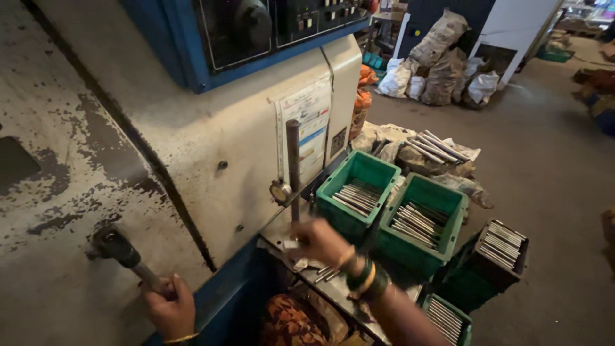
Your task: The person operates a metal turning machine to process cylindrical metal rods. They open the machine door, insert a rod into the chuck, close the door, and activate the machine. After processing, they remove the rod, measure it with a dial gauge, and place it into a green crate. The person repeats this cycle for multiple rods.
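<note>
Left hand [170, 309] clenched round door handle [131, 259], right hand [320, 241] gripping upright rod [293, 168], above grimy shelf [333, 288].

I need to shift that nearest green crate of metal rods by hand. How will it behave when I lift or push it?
The green crate is probably heavy for its size, since bare metal rods fill much of its floor. The rods look round and lie loose, so they may roll and slide toward one end if it tilts. Its wide, flat shape seems unlikely to tip when pushed.
</note>
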Available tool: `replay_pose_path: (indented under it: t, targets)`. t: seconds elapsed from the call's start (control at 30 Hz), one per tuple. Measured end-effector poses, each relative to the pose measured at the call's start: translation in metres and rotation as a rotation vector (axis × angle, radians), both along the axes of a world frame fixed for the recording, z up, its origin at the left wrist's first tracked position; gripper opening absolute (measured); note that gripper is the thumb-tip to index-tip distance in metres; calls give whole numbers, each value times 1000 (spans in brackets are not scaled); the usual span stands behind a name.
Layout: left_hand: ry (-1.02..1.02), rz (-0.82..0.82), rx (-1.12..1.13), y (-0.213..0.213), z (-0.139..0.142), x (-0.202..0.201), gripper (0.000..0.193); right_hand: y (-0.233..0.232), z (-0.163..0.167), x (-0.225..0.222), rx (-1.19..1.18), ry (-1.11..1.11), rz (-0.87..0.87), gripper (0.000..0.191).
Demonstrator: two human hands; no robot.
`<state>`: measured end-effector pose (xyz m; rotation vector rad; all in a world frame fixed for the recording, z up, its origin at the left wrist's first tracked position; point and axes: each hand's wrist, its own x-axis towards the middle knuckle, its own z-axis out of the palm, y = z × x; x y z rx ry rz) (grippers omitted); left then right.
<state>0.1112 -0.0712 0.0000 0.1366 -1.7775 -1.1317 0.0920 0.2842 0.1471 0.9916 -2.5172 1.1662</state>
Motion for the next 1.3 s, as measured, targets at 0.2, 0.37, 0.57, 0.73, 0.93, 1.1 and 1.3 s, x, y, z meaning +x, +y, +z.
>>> replay_pose_path:
  t: [0.2,0.37,0.57,0.73,0.93,1.1,1.3]
  targets:
    - [51,-114,40,-8,-20,-1,35,36,-146,53,117,-264,-344,30]
    - [20,-110,152,-18,-42,-4,41,57,-183,85,78,-350,-552,22]
    - [-312,154,13,-28,-55,2,45,52,-159,82,26,-273,-536,16]
    - [37,398,-298,-10,-61,12,77,26,-137,74,-154,-64,-433,21]
    - [-2,30,-180,99,-93,42,39,-2,-128,58,-322,-80,-399,18]
    - [-8,-282,-241,153,-99,45,39,-19,-127,34,-371,-94,-408,14]
    - [-306,-421,-210,172,-64,18,41,-27,-123,18,-427,-19,-328,15]
